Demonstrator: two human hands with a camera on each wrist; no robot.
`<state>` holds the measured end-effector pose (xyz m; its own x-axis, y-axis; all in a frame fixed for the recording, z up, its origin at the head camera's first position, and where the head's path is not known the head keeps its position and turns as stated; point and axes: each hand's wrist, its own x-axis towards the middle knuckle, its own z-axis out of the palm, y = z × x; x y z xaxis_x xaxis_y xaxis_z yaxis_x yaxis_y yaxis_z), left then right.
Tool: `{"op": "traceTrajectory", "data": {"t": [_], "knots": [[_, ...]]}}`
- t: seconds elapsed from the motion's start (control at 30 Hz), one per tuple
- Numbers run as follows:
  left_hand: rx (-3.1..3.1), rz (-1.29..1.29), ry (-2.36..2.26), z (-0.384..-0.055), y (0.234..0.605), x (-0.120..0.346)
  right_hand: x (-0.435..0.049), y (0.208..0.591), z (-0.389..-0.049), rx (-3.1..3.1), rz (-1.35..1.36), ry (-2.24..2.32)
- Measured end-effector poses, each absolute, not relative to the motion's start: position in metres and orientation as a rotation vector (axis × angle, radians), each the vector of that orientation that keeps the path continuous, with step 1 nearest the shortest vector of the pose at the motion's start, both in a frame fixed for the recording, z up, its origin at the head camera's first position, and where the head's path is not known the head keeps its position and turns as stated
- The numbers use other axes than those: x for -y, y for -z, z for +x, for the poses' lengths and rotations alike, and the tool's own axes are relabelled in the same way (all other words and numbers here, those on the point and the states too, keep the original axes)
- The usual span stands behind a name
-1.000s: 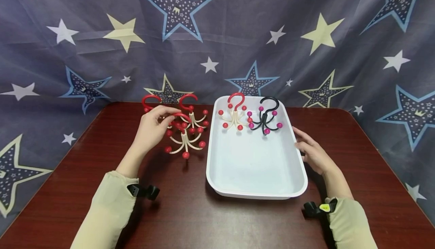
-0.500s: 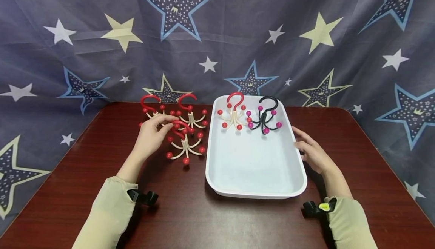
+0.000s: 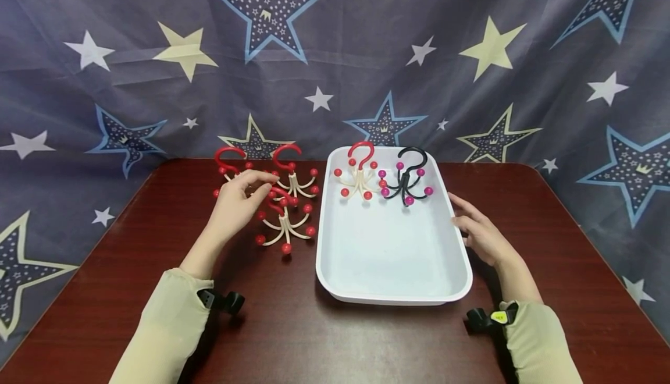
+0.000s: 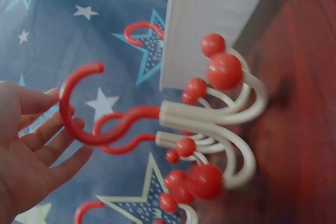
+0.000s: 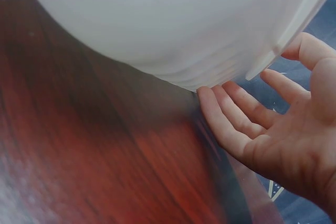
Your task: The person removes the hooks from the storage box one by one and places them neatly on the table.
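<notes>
Just behind the red hook of the nearest cream hook hanger [image 3: 284, 221] is my left hand [image 3: 232, 203]. In the left wrist view its fingers [image 4: 58, 153] are parted and extended beside that hook, not curled round it. The hanger stands on its curved, red-ball-tipped arms, hook upward. Two similar hangers are behind it, one with a red hook [image 3: 230, 149] partly hidden by my hand, the other cream body [image 3: 294, 183] further right. My right hand [image 3: 484, 235] touches the right side of a white tray [image 3: 392, 256], straight fingertips on its outer wall [image 5: 173, 72].
At the far end inside the tray stand a cream hanger with a red hook [image 3: 360, 180] and a black hanger with magenta balls [image 3: 405, 183]. A star-patterned curtain [image 3: 335, 52] hangs behind the dark red wooden table [image 3: 293, 337].
The nearest hanger has come down and slightly toward me onto the table. My left fingers have let go of its hook and lifted slightly. My right hand stays at the tray.
</notes>
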<state>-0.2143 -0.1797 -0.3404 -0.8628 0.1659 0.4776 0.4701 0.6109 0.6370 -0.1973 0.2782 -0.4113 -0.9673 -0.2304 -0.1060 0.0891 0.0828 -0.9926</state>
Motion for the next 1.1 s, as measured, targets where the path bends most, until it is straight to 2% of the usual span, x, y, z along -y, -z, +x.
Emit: {"op": "traceTrajectory", "data": {"t": [0.53,0.8,1.1], "knots": [[2.534,-0.692,1.11,-0.234,0.295,0.108,-0.278,0.412,-0.198,-2.139,-0.126,1.966],[2.672,-0.688,1.15,-0.252,0.281,0.074,-0.278,0.412,-0.198,-2.133,-0.133,1.971],[2.738,-0.608,1.095,-0.285,0.284,0.045,-0.279,0.413,-0.199,-2.119,-0.143,1.979]]}}
